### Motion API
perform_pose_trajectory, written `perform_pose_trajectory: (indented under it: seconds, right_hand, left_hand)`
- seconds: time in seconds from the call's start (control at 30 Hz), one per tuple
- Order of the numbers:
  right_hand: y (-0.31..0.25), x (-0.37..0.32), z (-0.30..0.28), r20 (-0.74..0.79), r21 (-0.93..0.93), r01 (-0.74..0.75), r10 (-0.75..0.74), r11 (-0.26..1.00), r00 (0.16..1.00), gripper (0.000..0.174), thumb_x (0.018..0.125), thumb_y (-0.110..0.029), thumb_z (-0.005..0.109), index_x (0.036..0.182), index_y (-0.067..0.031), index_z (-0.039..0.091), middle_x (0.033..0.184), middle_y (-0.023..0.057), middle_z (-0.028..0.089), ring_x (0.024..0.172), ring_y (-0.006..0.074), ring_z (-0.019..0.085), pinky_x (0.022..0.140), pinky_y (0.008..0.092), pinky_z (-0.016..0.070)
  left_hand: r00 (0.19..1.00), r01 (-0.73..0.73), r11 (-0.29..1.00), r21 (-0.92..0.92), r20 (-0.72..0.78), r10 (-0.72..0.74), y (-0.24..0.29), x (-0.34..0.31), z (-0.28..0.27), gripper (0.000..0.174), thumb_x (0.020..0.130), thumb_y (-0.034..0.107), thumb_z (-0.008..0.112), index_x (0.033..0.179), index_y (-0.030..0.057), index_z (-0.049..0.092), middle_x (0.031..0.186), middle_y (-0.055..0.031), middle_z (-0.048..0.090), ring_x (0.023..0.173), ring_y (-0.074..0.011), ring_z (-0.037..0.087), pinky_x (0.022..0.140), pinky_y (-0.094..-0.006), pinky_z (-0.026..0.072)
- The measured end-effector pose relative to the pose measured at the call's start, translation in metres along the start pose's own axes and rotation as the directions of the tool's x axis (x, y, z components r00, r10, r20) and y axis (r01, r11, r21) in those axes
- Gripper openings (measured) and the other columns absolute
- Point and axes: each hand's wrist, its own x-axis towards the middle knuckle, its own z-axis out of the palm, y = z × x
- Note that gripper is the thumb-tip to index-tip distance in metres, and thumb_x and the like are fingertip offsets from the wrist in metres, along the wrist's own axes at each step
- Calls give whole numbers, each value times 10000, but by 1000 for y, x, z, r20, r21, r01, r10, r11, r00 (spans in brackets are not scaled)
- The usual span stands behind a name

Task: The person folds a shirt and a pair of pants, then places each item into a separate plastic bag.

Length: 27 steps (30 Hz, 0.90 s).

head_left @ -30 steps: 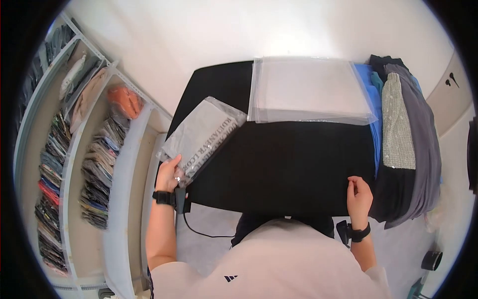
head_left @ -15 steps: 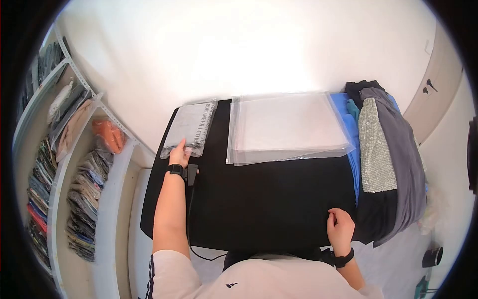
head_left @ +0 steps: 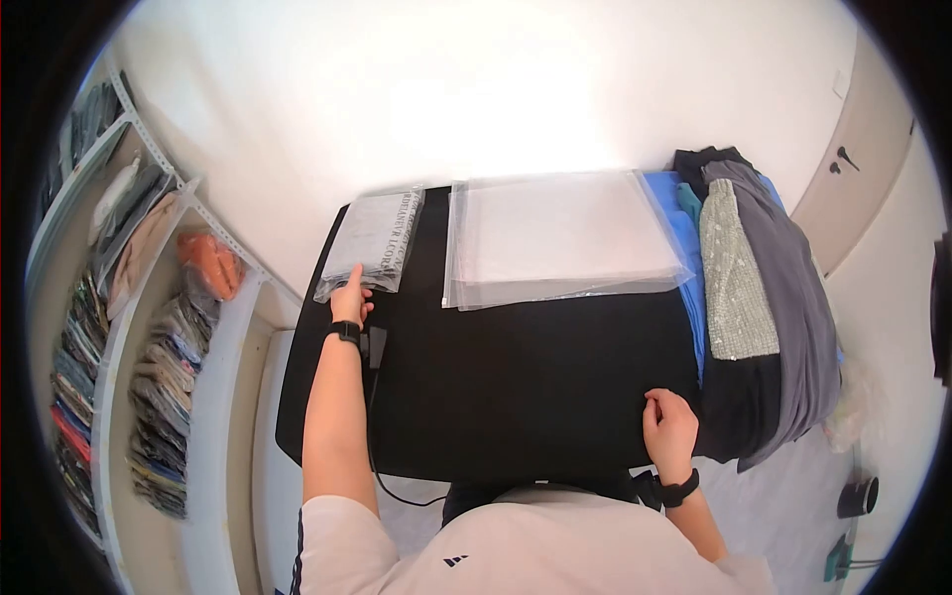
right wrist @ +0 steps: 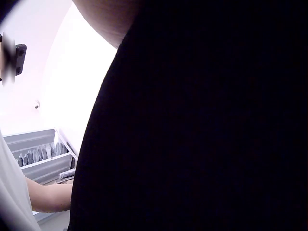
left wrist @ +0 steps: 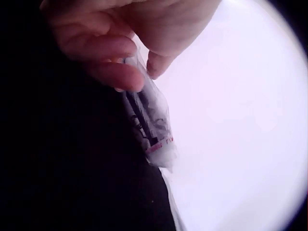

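A folded grey garment in a clear plastic bag (head_left: 369,228), with dark lettering along one side, lies at the table's back left corner. My left hand (head_left: 349,297) pinches its near edge, one digit extended over the top and the other fingers bent beside it. The left wrist view shows the bag's end (left wrist: 161,144), with red print, between thumb and fingers. My right hand (head_left: 671,434) rests at the table's front right, its fingers loosely curled around nothing. In the right wrist view, dark tabletop fills most of the picture and only a strip of hand shows.
Flat clear plastic bags (head_left: 565,233) lie stacked at the back middle of the black table (head_left: 516,387). Folded clothes, including a grey garment (head_left: 783,297) and a sequinned piece (head_left: 732,288), drape over the right end. Shelves (head_left: 213,397) of bagged garments stand at left.
My left hand has carried the bagged garment away from me to the back left of the table, where it now lies straighter. The right hand stays by the front right edge.
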Motion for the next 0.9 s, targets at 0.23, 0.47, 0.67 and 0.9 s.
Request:
perform_pose_trajectory:
  seconds: [0.23,0.47,0.67,0.9]
  right_hand:
    - [8,0,-3,-8,58,16,-15,998,1000,79,759,-56,605,832,-66,633,695,95,598,643,251,593,598,343,475]
    - [13,51,-59,633,277,-163,-52,947,773,239,853,-192,612,1037,-41,606,717,73,616,639,156,567,611,289,461]
    - [42,144,-93,448,74,-137,90,988,890,299,828,-268,622,1039,-55,616,784,107,634,739,206,613,679,329,476]
    - [121,211,-16,-19,-391,-288,305,874,952,508,725,-357,699,1016,36,561,979,217,610,956,340,587,799,410,494]
  left_hand:
    - [834,-214,892,399,550,-46,-4,-86,-21,584,817,543,591,484,85,446,389,26,324,299,-94,300,330,-245,177]
    - [789,-275,880,387,615,-24,-14,-112,-28,489,844,389,616,494,82,463,396,16,367,299,-94,323,330,-247,191]
    - [801,-302,863,405,599,-1,-15,-111,-28,466,854,370,597,511,75,485,398,12,384,297,-101,355,331,-238,206]
    - [802,-289,879,379,598,6,-16,-109,-27,462,859,356,590,510,73,483,395,12,377,296,-101,363,326,-238,209]
